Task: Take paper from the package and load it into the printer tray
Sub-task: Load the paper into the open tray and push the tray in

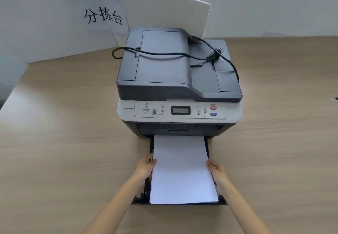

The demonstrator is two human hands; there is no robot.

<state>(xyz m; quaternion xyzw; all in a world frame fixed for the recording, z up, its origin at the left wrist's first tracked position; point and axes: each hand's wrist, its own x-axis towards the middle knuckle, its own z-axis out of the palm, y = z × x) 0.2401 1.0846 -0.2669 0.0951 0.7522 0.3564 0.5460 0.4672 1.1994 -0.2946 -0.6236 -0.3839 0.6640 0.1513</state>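
A grey and white printer (179, 80) stands on the wooden table. Its black paper tray (140, 195) is pulled out toward me at the front. A white stack of paper (182, 171) lies over the tray, its far end reaching in under the printer. My left hand (146, 166) grips the stack's left edge. My right hand (216, 172) grips its right edge. The paper covers most of the tray, so only the tray's dark rim shows. The paper package is not in view.
A black power cable with its plug (214, 54) lies loose across the printer's lid. White boards (161, 5) stand behind the printer, one bearing a sign with black characters (103, 16). Wooden table surface (64, 133) spreads to both sides.
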